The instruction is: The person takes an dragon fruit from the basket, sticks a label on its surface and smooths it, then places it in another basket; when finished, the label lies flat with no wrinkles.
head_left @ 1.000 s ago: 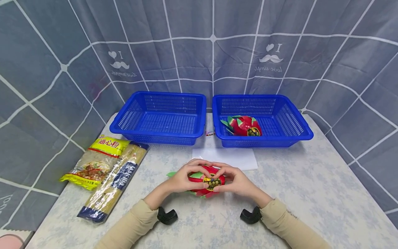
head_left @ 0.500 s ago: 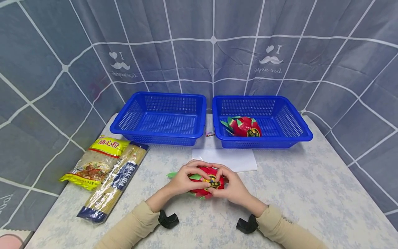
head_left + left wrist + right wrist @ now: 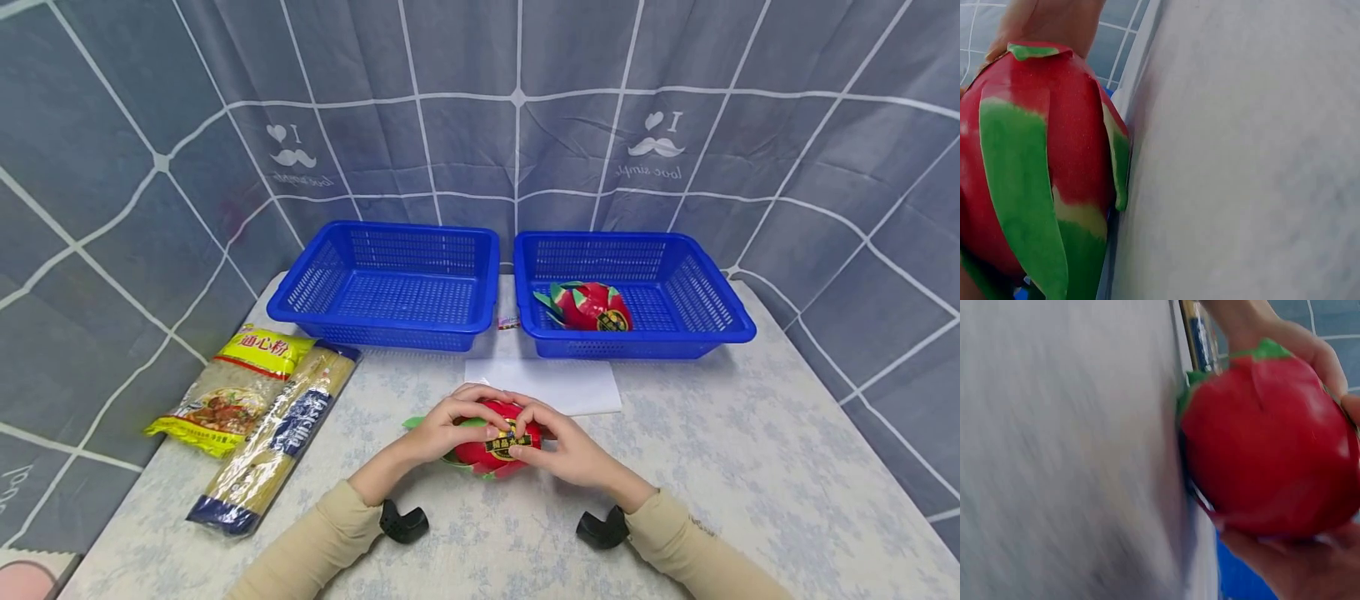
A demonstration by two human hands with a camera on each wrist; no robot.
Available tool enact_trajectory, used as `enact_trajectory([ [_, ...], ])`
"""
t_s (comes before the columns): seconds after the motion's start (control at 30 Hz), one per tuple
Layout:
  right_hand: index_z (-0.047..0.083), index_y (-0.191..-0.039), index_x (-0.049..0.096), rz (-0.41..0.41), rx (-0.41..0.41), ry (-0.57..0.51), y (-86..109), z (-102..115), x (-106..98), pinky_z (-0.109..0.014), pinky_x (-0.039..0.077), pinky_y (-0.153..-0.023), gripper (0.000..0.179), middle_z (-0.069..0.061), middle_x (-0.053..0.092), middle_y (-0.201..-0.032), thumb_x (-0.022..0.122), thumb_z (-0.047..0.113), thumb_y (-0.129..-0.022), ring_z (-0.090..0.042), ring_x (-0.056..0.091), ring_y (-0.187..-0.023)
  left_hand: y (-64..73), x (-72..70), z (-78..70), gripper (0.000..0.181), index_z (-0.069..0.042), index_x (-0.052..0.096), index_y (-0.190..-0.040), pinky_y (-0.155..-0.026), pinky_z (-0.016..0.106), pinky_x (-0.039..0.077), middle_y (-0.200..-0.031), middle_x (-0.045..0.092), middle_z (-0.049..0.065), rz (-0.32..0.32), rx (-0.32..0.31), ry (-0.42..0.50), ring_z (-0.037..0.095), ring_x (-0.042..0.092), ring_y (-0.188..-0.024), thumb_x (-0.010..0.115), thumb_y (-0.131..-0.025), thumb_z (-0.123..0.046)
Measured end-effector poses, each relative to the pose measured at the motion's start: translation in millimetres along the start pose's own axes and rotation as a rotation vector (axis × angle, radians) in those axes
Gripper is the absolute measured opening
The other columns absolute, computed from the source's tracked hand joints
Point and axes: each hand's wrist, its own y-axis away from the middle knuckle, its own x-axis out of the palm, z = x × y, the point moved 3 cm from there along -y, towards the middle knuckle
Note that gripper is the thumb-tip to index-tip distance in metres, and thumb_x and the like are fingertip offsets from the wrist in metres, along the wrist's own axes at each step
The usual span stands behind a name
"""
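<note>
A red dragon fruit [image 3: 480,458] with green leaf tips lies on the table in front of me, leaves toward the left. My left hand [image 3: 438,433] holds it from the left, fingers curled over the top and thumb on a black and gold sticker [image 3: 498,445]. From the other side my right hand [image 3: 573,450] curls round it, with its thumb at the sticker's right end. Green scales of the dragon fruit [image 3: 1060,162] fill the left wrist view. Its smooth red end [image 3: 1272,444] shows in the right wrist view, between both hands.
Two blue baskets stand at the back; the right basket [image 3: 637,347] holds another dragon fruit [image 3: 588,305], the left basket [image 3: 375,336] nothing. White paper [image 3: 577,387] lies before them. A macaroni bag [image 3: 232,387] and a spaghetti pack [image 3: 277,442] lie at left.
My thumbs have shifted on the sticker, which was partly covered and tilted half a second ago and now shows more fully. The right hand has drawn back slightly. The dragon fruit stays in place.
</note>
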Motion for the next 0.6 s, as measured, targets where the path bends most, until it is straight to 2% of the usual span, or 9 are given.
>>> enact_trajectory([
  [0.07,0.015,-0.095,0.053,0.044,0.011,-0.013,0.8,0,-2,-0.035,0.047,-0.087,0.011,-0.012,0.033,-0.148,0.062,0.011,-0.091,-0.033,0.036,-0.131,0.2,-0.7,1.9,0.015,0.010,0.066,-0.095,-0.100,0.047,0.031,-0.122,0.050,0.031,0.019,0.007,0.001,0.044,0.038,-0.117,0.057,-0.084,0.013],
  [0.17,0.017,-0.100,0.054,0.060,0.022,-0.013,1.5,0,-4,-0.036,0.046,-0.090,0.012,-0.010,0.032,-0.149,0.062,0.012,-0.092,-0.031,0.035,-0.132,1.9,-1.6,8.4,0.017,0.008,0.067,-0.096,-0.101,0.047,0.032,-0.123,0.050,0.030,0.034,0.034,-0.011,0.043,0.038,-0.118,0.060,-0.082,0.014],
  [0.27,0.017,-0.104,0.055,0.040,-0.003,0.004,1.6,0,-4,-0.036,0.045,-0.092,0.017,-0.011,0.035,-0.147,0.063,0.011,-0.090,-0.031,0.036,-0.131,4.4,-3.0,20.8,0.021,0.007,0.067,-0.098,-0.100,0.043,0.036,-0.124,0.050,0.028,0.040,0.054,-0.006,0.041,0.039,-0.119,0.064,-0.079,0.015],
  [0.4,0.012,-0.109,0.060,0.005,-0.046,-0.009,0.9,1,-2,-0.036,0.047,-0.090,0.023,-0.013,0.040,-0.144,0.067,0.008,-0.087,-0.033,0.040,-0.129,6.9,-6.0,36.9,0.024,0.006,0.067,-0.097,-0.096,0.037,0.043,-0.124,0.052,0.026,0.035,0.043,0.066,0.036,0.042,-0.119,0.069,-0.075,0.015],
  [0.6,0.007,-0.112,0.067,-0.041,-0.023,-0.048,0.0,-1,-1,-0.033,0.049,-0.088,0.030,-0.011,0.044,-0.141,0.072,0.007,-0.082,-0.031,0.039,-0.130,7.8,-7.5,42.8,0.015,0.003,0.067,-0.092,-0.095,0.037,0.044,-0.122,0.054,0.025,0.032,0.033,0.110,0.031,0.044,-0.119,0.069,-0.079,0.009],
])
